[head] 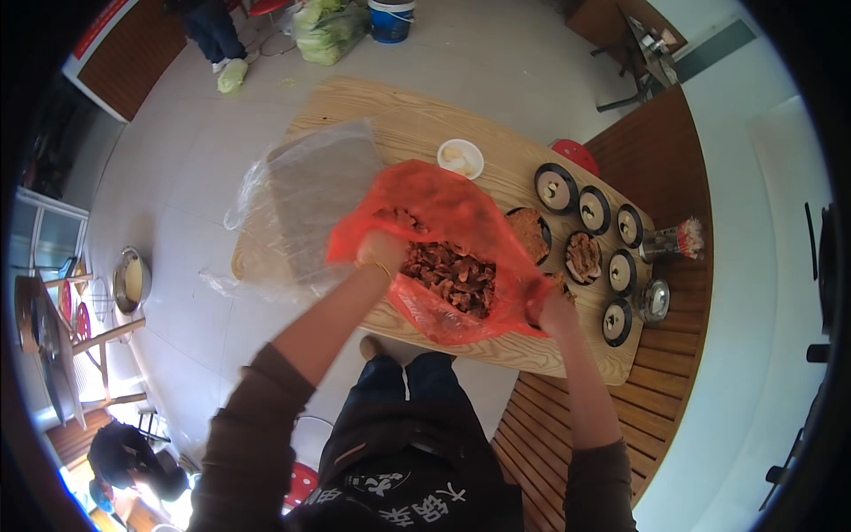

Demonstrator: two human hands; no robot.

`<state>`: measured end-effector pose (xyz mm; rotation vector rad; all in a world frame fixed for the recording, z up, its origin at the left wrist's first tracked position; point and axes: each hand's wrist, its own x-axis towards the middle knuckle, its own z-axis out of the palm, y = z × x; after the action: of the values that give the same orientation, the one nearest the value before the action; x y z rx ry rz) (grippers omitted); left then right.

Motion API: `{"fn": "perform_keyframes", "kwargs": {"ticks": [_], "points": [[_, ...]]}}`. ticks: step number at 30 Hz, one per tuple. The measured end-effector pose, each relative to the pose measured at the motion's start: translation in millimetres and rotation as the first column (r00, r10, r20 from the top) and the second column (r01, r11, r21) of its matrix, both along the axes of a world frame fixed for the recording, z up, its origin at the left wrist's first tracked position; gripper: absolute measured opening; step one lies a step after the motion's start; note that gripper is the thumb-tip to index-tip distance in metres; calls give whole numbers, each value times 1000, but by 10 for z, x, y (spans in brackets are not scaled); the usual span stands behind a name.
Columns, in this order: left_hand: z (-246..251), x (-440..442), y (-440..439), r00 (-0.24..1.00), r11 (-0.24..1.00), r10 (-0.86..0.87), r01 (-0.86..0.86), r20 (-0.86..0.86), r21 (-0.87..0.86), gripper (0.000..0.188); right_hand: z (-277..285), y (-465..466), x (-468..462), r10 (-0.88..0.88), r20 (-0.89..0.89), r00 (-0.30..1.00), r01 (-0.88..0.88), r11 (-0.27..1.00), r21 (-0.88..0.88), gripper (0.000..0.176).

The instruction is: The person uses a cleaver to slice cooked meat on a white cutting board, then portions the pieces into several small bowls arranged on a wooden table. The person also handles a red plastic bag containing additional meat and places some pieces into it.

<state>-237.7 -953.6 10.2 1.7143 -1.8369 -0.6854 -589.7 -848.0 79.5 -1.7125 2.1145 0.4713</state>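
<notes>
Before me on a wooden table (405,123) is a red plastic bag (432,193), its mouth spread wide. Brown chunks of what looks like fried meat (459,279) fill it. My left hand (383,251) grips the bag's left rim, partly blurred. On the opposite side my right hand (557,311) holds the bag's right edge; its fingers are partly hidden by the red film. A black-rimmed plate of brown food (528,234) and a bowl of brown pieces (584,258) stand just beyond the bag's right side.
Several black-rimmed plates (556,189) line the table's right end, near a glass jar (655,300) and a container of sticks (671,241). A white bowl (460,158) and a clear plastic sheet (326,193) lie farther back. Two people (213,30) (129,459) are in the room.
</notes>
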Motion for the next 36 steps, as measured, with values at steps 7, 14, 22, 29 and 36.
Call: {"fn": "perform_keyframes", "kwargs": {"ticks": [7,14,22,29,36], "points": [[1052,201,-944,826,929,-355,362,438,71,53,301,-571,1042,265,448,854,-116,936,-333,34],[1491,91,-822,755,920,-388,350,529,176,56,301,-1125,1015,86,299,950,-5,965,-261,49],[993,-375,-492,818,937,-345,331,460,113,22,-231,-905,1276,487,88,869,-332,705,-627,26],[657,-655,-413,963,957,-266,268,-33,114,38,116,-578,865,169,563,809,393,556,-732,17],[928,-552,-139,527,720,114,540,-842,436,40,286,-316,699,-187,980,70,824,565,49,12]]}}
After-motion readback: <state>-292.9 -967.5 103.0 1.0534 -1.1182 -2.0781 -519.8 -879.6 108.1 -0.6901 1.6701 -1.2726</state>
